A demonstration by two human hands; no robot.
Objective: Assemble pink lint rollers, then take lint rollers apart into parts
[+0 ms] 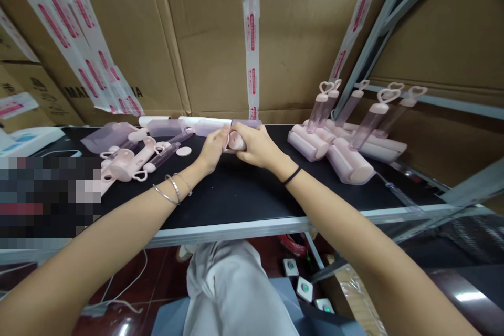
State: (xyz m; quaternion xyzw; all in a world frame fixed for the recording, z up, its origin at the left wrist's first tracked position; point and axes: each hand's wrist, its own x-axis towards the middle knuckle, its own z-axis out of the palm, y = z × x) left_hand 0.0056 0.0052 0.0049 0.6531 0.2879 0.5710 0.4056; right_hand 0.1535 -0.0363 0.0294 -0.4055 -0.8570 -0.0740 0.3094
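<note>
Both hands meet at the far middle of a black table (236,194). My left hand (212,148) and my right hand (258,147) are closed on one pink lint roller (236,142), whose round end faces me between the fingers. Clear pink covers (169,127) and white rolls (202,121) lie just behind the hands along the table's back edge. Bracelets ring my left wrist and a black band my right.
Loose pink handles and round caps (134,160) lie to the left. Finished rollers with heart-topped handles (346,136) are piled to the right. Cardboard boxes (220,37) wall the back. A metal frame (394,5) slants at right. A blurred patch covers the left edge.
</note>
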